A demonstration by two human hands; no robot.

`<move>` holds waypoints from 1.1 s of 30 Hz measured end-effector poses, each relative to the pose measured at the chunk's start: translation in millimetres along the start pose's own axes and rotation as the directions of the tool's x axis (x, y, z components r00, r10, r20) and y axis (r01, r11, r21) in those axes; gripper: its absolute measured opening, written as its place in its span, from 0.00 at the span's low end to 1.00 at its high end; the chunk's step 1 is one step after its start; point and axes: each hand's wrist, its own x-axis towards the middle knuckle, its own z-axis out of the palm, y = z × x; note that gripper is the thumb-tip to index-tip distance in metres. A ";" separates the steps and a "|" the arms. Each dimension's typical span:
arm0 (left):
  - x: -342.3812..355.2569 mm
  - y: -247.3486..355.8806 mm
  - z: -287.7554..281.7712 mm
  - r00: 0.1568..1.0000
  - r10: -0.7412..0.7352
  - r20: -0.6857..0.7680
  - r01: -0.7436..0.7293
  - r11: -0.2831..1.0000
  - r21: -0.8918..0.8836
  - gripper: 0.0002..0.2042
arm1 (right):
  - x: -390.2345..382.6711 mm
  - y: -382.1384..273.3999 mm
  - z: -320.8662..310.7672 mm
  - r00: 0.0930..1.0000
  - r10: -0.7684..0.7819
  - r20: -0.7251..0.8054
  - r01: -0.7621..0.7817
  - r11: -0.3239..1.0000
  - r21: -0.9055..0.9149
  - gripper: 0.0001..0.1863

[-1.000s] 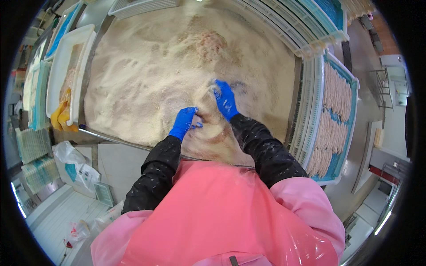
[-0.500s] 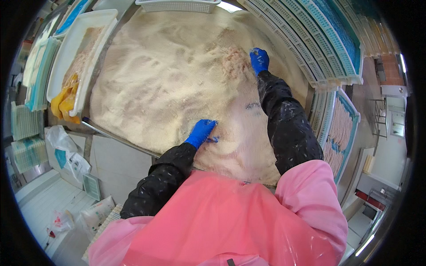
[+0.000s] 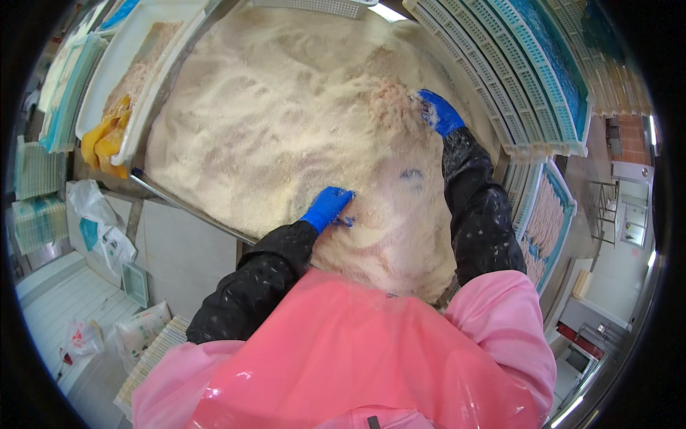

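Note:
A broad steel-edged worktop (image 3: 187, 202) is spread with pale crumb powder (image 3: 236, 121). My left hand (image 3: 329, 206), in a blue glove, rests in the crumbs near the front, thumb apart from its curved fingers and nothing visible between them. My right hand (image 3: 439, 113), also gloved and dusted with crumbs, reaches to a heap of pinkish pieces (image 3: 393, 100) at the back right; its fingers are apart and bent at the heap's edge, their tips partly hidden.
At the left stand a white tray (image 3: 134, 153) of pale pink material with a yellow item (image 3: 103, 143), and stacked trays (image 3: 68, 93). Tall stacks of slotted trays (image 3: 500, 71) line the right, above a tray of pink strips (image 3: 543, 218). A white basket (image 3: 314, 6) sits at the back.
My right hand has moved from the middle toward the back right, then down beside the pinkish heap, opening from a curled shape. My left hand has shifted slightly right in the view.

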 end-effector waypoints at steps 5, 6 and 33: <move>19.1 -25.6 -7.5 0.953 0.263 0.148 -0.302 0.806 0.509 0.17 | -47.0 7.1 13.8 0.953 -0.272 0.131 0.248 0.953 0.175 0.18; 18.6 -26.5 -9.1 0.908 0.372 0.192 -0.410 0.696 0.590 0.18 | -67.2 7.4 26.7 0.934 -0.332 0.133 0.308 0.935 0.176 0.17; 39.0 -45.6 66.9 0.967 0.198 0.160 0.041 0.495 -0.868 0.21 | -180.2 207.3 124.1 0.673 -0.717 -0.184 0.402 0.563 -0.722 0.23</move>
